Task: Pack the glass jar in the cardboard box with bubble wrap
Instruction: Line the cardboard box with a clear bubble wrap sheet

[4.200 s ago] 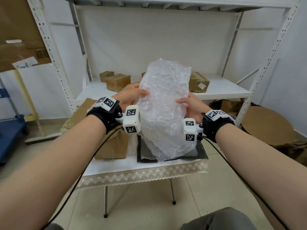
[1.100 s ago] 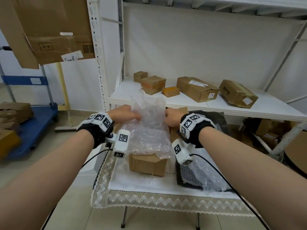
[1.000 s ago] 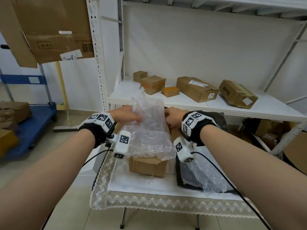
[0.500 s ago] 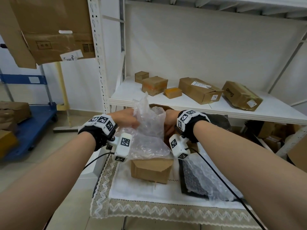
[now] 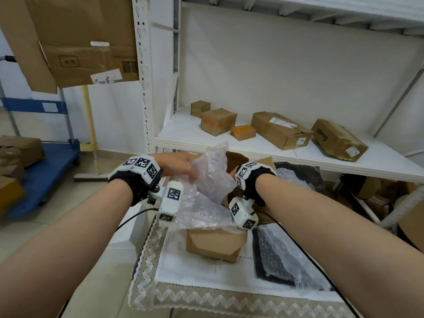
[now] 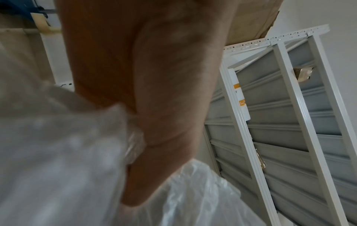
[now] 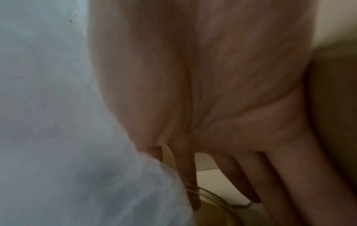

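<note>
An open cardboard box (image 5: pixel 215 244) stands on the small table. A crumpled sheet of bubble wrap (image 5: pixel 211 180) sticks out of its top and drapes over its front rim. My left hand (image 5: pixel 179 166) grips the wrap's upper left part; the left wrist view shows the wrap (image 6: pixel 67 152) bunched against my palm (image 6: pixel 154 91). My right hand (image 5: pixel 232 174) reaches down into the box behind the wrap and is mostly hidden. In the right wrist view its fingers (image 7: pixel 241 175) point straight down at the rim of the glass jar (image 7: pixel 216 200), beside the wrap (image 7: pixel 58 122).
A second bubble wrap sheet (image 5: pixel 282 255) lies on a dark mat to the right of the box. The table carries a white lace-edged cloth (image 5: pixel 206 278). Behind it a white shelf (image 5: pixel 378 161) holds several cardboard parcels. A blue cart (image 5: pixel 46 161) stands at the left.
The wrap, earlier held up in both hands, has been brought over the box and pushed down into it. My right hand has sunk into the box; the left hand keeps its grip.
</note>
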`<state>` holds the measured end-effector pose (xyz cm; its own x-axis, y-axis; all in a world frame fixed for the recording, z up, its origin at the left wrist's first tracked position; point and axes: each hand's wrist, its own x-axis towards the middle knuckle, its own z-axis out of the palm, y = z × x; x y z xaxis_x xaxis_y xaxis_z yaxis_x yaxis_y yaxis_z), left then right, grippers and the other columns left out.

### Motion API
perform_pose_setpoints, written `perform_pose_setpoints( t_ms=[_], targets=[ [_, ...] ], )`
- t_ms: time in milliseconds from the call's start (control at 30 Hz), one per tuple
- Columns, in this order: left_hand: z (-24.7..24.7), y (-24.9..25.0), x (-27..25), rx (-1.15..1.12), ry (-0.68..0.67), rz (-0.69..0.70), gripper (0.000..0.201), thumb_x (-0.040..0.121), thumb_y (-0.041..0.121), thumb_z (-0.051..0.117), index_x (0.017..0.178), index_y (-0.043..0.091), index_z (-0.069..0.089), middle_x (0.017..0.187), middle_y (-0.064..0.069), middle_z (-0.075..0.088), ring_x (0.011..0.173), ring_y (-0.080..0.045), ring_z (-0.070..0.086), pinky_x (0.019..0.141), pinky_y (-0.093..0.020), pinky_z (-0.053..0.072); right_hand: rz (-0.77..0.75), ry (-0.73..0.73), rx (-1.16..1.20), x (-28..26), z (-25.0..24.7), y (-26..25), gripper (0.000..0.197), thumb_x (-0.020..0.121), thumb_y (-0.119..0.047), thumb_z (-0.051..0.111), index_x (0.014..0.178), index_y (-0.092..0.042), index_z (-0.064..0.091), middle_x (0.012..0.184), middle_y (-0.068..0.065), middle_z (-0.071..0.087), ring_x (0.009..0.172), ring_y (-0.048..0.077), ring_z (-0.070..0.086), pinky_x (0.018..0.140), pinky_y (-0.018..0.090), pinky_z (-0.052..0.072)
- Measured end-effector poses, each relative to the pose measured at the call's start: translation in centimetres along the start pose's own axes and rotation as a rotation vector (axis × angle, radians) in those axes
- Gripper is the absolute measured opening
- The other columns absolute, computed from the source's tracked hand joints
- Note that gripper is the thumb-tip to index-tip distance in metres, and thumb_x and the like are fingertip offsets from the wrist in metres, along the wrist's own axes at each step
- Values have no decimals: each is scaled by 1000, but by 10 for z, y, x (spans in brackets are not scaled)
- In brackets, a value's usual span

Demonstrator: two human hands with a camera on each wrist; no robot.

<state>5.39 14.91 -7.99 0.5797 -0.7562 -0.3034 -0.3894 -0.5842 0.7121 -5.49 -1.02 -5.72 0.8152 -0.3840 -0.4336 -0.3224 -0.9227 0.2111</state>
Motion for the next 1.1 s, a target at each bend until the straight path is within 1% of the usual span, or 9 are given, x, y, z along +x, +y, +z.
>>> perform_pose_setpoints(
  t_ms=[100,200,367,467,667,767,867,967,1100],
  targets=[
    [-5,0,0,35,-6,6,5,74,5,65,77,8,63,78,-9,62,73,-21,58,65,-31,44,10,-33,-37,10,-2,0,47,89,-17,67,133,-10,55,119,12,62,108,25,53,102,48,46],
    [-6,-5,2,43,14,-3,10,76,3,66,72,11,63,66,0,60,61,-15,55,53,-22,41,-28,-18,-121,19,-2,-1,34,92,-15,63,125,-14,57,115,12,61,98,21,51,92,34,48],
    [-5,-6,10,32,-12,-5,27,80,7,66,56,20,62,54,7,57,50,-10,50,45,-19,35,40,6,-86,31,5,-5,41,97,-13,54,137,-13,46,128,11,56,112,20,55,100,45,42],
    [-4,-3,14,66,-39,-14,22,80,10,67,62,21,65,64,2,60,57,-15,53,51,-21,39,101,50,-24,45,7,-10,55,102,-16,47,153,-8,26,157,19,26,141,40,31,109,54,34],
    [-3,0,21,102,-42,-28,11,78,14,69,70,19,64,74,-2,62,67,-19,57,56,-23,42,196,-15,-46,43,5,-14,54,103,-19,46,153,-10,26,155,19,30,140,43,30,109,63,29],
    [-3,2,23,102,-54,-59,7,75,20,72,75,15,68,75,-7,65,66,-21,58,52,-21,41,127,17,-36,40,3,-2,51,100,-22,52,148,-12,38,151,16,37,136,35,40,106,58,37],
    [-2,5,24,89,-63,-93,34,70,31,79,96,12,71,90,-14,72,70,-22,63,59,-25,46,77,84,-75,34,3,13,55,97,-33,55,145,-10,42,144,13,46,126,27,51,101,40,47],
    [0,12,21,93,-63,-95,32,77,31,78,101,13,68,86,-3,71,68,-16,63,52,-22,45,-25,-48,292,40,1,13,48,94,-22,60,137,-3,51,138,17,52,115,25,55,95,40,51],
    [8,24,20,125,45,-50,26,75,37,78,90,16,72,91,-4,73,86,-23,68,79,-31,54,-75,-85,578,50,-4,31,13,94,-17,58,105,-12,63,107,7,59,105,26,51,106,45,44]
  ],
)
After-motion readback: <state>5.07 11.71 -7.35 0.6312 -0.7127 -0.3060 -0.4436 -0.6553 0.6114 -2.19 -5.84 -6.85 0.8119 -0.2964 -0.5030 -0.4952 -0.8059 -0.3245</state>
